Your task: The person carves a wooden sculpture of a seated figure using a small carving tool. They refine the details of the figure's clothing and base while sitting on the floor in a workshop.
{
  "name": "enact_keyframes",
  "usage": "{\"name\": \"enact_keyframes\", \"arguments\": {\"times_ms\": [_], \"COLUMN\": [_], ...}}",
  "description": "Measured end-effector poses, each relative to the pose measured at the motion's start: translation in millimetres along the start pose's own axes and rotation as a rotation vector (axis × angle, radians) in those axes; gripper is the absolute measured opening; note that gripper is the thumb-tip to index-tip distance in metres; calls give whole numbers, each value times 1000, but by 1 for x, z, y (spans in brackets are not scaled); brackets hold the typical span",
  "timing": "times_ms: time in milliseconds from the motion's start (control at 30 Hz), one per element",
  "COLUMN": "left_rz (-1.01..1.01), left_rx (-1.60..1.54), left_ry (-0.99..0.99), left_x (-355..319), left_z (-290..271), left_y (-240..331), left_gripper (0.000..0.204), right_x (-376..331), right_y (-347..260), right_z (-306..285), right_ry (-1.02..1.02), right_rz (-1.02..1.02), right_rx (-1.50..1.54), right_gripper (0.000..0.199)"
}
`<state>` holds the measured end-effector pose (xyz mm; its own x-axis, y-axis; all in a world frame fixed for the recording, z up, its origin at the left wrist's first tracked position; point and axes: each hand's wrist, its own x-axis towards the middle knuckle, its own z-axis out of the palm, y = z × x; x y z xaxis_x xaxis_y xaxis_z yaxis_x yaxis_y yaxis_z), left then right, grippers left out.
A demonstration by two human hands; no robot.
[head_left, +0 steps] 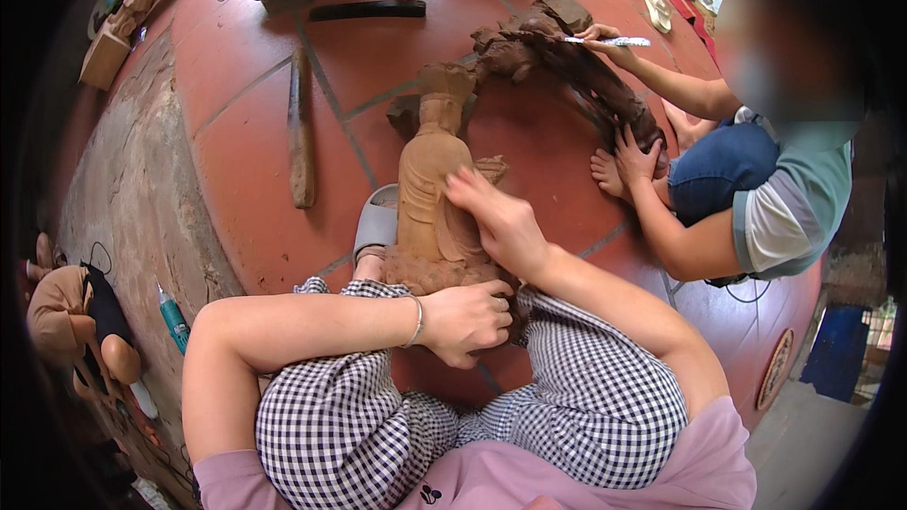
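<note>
Statue (425, 179): left hand (466, 323) curled at base (420, 269), grip unclear; right hand (505, 227) half-open alongside.

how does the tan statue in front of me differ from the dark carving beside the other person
Colour: the tan statue is light brown, while the dark carving is deep brown.
Shape: the tan statue shows smooth robe folds; the dark carving looks gnarled.
Pose: the tan statue runs nearly straight up the picture; the dark carving slants from upper left to lower right.
Both look carved.
</note>
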<state>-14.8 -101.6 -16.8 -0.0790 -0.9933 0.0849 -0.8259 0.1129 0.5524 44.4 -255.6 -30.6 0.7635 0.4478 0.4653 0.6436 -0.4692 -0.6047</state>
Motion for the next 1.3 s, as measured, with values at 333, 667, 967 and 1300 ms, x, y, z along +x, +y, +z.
{"name": "enact_keyframes", "arguments": {"times_ms": [333,667,967,1300], "left_rz": [1,-5,14,7], "left_rx": [-71,-25,22,-29], "left_ry": [78,7,-33,-35], "left_x": [-31,-25,-13,-13], "left_z": [-5,-13,-19,-15], "left_y": [4,5,3,3], "left_gripper": [54,63,64,65], "right_x": [-21,-3,29,34], "right_y": [-3,0,8,21], "right_z": [2,25,16,30], "right_ry": [-60,71,200,191], "right_rz": [-76,19,301,395], "right_rx": [10,33,196,244], "right_gripper": [45,43,37,31]}}
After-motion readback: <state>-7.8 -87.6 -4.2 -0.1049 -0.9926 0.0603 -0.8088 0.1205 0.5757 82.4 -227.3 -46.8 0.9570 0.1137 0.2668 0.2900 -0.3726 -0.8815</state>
